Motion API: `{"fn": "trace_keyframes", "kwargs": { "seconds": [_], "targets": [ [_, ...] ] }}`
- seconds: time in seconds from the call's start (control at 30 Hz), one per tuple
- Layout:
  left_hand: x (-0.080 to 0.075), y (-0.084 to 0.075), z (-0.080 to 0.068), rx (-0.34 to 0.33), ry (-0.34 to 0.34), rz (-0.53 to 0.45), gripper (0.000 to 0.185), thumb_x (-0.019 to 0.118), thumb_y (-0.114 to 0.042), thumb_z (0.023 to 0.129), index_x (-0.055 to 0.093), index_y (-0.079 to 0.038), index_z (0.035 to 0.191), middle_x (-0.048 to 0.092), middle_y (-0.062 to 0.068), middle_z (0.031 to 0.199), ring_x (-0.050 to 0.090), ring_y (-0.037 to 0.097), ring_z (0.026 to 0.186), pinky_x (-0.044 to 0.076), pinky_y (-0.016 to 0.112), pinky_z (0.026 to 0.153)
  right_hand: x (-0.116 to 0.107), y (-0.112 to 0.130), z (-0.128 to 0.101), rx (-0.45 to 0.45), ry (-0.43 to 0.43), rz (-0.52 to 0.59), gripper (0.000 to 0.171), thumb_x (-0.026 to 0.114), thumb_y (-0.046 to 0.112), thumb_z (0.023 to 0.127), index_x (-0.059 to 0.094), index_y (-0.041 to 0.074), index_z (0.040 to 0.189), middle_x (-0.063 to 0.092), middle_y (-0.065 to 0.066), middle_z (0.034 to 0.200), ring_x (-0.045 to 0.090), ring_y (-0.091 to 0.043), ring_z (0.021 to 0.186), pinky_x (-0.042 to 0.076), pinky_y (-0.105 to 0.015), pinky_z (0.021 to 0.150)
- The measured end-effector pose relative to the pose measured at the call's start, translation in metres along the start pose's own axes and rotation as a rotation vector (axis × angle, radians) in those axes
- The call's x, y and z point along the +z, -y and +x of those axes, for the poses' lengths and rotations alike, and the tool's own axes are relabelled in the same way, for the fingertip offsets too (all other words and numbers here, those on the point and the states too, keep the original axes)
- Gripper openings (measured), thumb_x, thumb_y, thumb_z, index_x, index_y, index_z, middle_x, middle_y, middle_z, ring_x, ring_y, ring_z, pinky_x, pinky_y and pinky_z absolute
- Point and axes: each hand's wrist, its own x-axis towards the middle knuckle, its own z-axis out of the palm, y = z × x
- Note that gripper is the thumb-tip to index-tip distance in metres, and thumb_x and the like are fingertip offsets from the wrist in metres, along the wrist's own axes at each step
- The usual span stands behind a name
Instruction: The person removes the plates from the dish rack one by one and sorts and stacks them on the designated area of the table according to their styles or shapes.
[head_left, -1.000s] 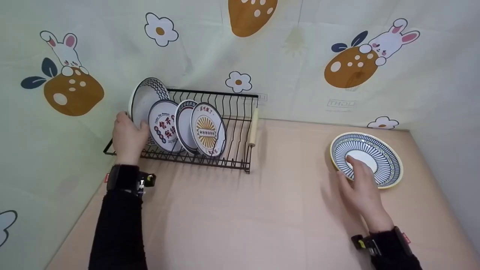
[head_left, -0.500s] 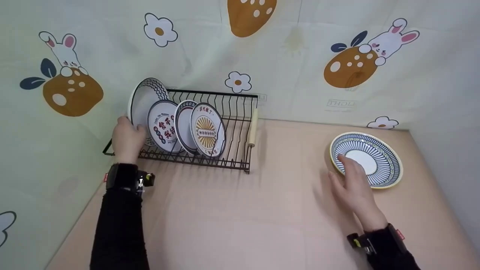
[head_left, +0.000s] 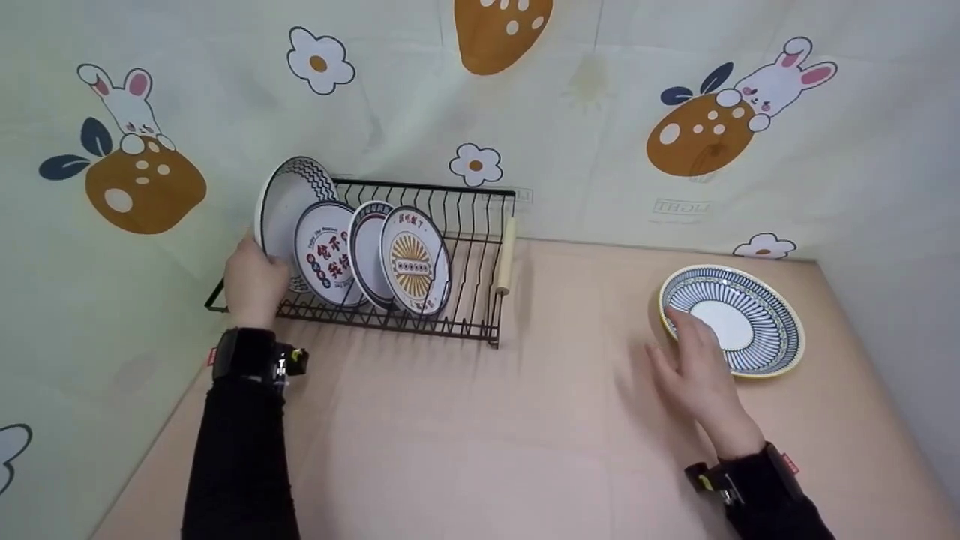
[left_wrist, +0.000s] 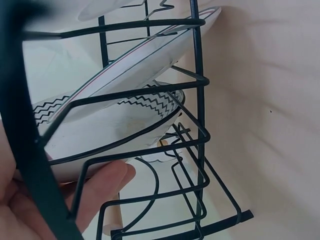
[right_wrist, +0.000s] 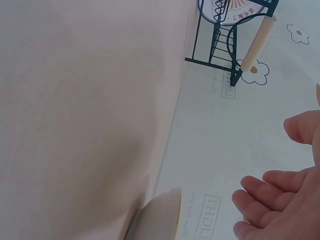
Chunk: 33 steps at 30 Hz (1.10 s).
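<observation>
In the rack (head_left: 472,262), the left hand (head_left: 253,283) grips the upright zigzag plate (head_left: 289,199).

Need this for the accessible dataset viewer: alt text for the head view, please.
A person's left hand grips the rim of a white zigzag-edged plate standing in a black wire dish rack beside three other upright plates. Their right hand, fingers relaxed, rests at the near rim of a blue-striped plate lying flat on the beige tabletop.
</observation>
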Motion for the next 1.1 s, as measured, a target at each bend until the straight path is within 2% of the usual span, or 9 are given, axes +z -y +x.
{"fn": "trace_keyframes", "kwargs": {
  "seconds": [0.1,0.27,0.4,0.57,0.83,1.1],
  "targets": [
    [0.001,-0.001,0.000,0.006,-0.007,-0.001,0.054,0.045,0.003,0.089,0.043,0.007,0.143,0.052,0.032,0.136,0.050,0.048,0.124,0.041,0.062,0.101,0.002,0.001,0.001,-0.010,-0.006,0.008,0.056,0.071,0.002,0.084,0.048,-0.012,0.133,0.054,-0.032,0.129,0.046,-0.048,0.121,0.033,-0.056,0.106],
    [0.001,0.000,0.000,0.043,-0.027,-0.002,0.050,0.045,0.005,0.086,0.047,0.011,0.136,0.056,0.035,0.128,0.053,0.051,0.117,0.043,0.063,0.095,0.005,0.004,0.002,-0.034,-0.010,0.018,0.055,0.070,0.006,0.086,0.048,-0.013,0.132,0.054,-0.033,0.128,0.047,-0.049,0.120,0.033,-0.057,0.105],
    [0.003,0.001,0.000,0.064,-0.040,-0.010,0.047,0.046,0.006,0.088,0.048,0.012,0.134,0.057,0.035,0.124,0.055,0.051,0.114,0.045,0.063,0.094,0.007,0.007,0.004,-0.029,-0.005,0.033,0.054,0.069,0.008,0.087,0.049,-0.013,0.132,0.054,-0.032,0.129,0.046,-0.048,0.122,0.032,-0.057,0.106],
    [0.004,0.002,0.001,0.053,-0.040,-0.015,0.047,0.047,0.006,0.089,0.047,0.012,0.136,0.057,0.036,0.125,0.056,0.052,0.113,0.046,0.062,0.094,0.011,0.012,0.006,-0.009,0.009,0.047,0.055,0.070,0.008,0.087,0.048,-0.012,0.133,0.053,-0.031,0.129,0.046,-0.046,0.122,0.033,-0.057,0.107],
    [0.008,0.002,0.000,0.042,-0.058,-0.019,0.045,0.047,0.002,0.095,0.044,0.011,0.139,0.054,0.034,0.131,0.054,0.050,0.118,0.043,0.059,0.100,0.019,0.018,0.009,-0.051,-0.009,0.051,0.055,0.071,0.007,0.087,0.048,-0.012,0.133,0.057,-0.029,0.125,0.049,-0.046,0.118,0.036,-0.056,0.104],
    [0.010,0.001,-0.003,0.026,-0.065,-0.001,0.047,0.043,0.003,0.092,0.044,0.014,0.137,0.056,0.036,0.126,0.057,0.051,0.111,0.047,0.061,0.092,0.025,0.024,0.009,-0.033,0.011,0.052,0.056,0.070,0.008,0.088,0.047,-0.012,0.134,0.055,-0.030,0.129,0.047,-0.046,0.122,0.034,-0.057,0.106]
  ]
}}
